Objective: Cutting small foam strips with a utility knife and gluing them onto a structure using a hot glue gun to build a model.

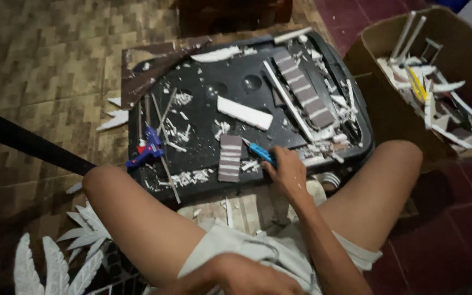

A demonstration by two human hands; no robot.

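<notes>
My right hand reaches forward over the near edge of a black plastic board and grips a blue utility knife, blade pointing left. Just left of the knife lies a small brown and grey striped piece. A longer striped strip and a white foam block lie farther back on the board. My left hand rests low on my lap against my light shorts, fingers curled, nothing visible in it.
A blue glue gun with thin sticks lies at the board's left side. White foam scraps litter the board. A cardboard box of foam offcuts stands at the right. White leaf-shaped cutouts lie by my left knee. A dark bar crosses the left.
</notes>
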